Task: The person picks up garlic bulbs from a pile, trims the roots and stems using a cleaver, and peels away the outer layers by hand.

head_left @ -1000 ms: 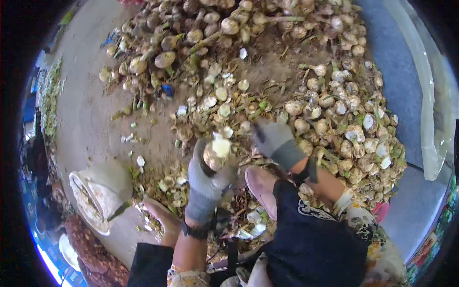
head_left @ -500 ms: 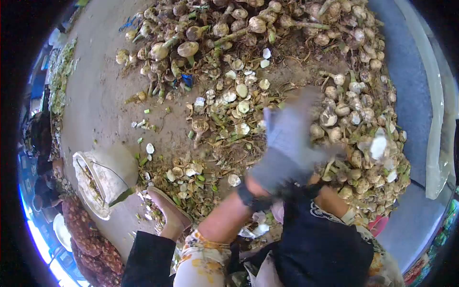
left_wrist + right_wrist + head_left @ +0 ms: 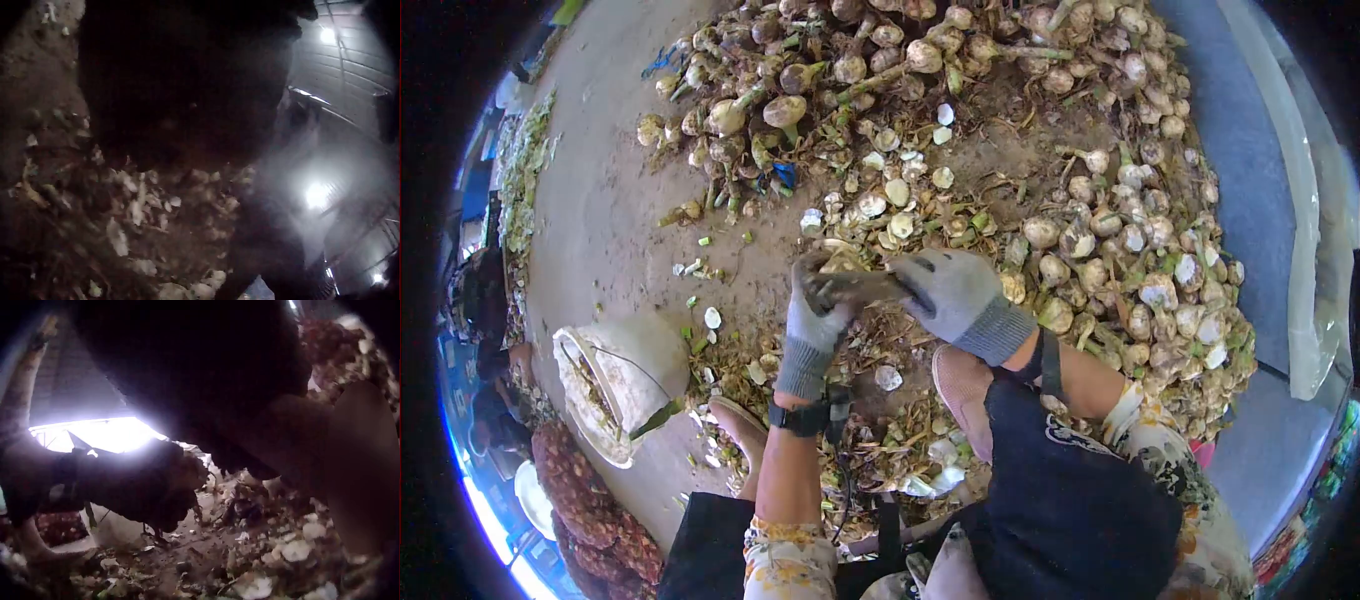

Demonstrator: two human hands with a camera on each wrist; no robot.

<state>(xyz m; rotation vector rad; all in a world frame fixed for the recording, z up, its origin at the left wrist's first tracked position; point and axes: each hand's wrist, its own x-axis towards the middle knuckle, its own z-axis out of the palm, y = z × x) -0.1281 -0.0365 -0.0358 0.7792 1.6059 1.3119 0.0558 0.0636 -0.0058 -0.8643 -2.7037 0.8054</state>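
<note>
My left hand (image 3: 812,318), in a grey glove with dark fingers, holds a pale garlic bulb (image 3: 840,258) in the head view. The fingers partly cover the bulb. Just right of it, my right hand (image 3: 950,292) wears a matching glove and grips a dark, flat, knife-like tool (image 3: 868,288) that reaches across to the left hand. Beneath both hands lie loose peelings and stem scraps (image 3: 870,350). Both wrist views are dark; the left one shows scraps (image 3: 144,206) under the hand, the right one pale trimmings (image 3: 297,550) on the ground.
Untrimmed bulbs with stems (image 3: 785,112) heap at the far side. Bulbs with white cut faces (image 3: 1155,290) pile at the right. A white bucket (image 3: 645,365) lies tipped on the left, near filled red mesh bags (image 3: 585,480). Shoes (image 3: 965,400) flank the scraps.
The left hand, holding a white-cut bulb, swung right across the right arm; a pale blurred bulb showed over the right pile. Now that hand is back left with a bulb, meeting the right hand.
</note>
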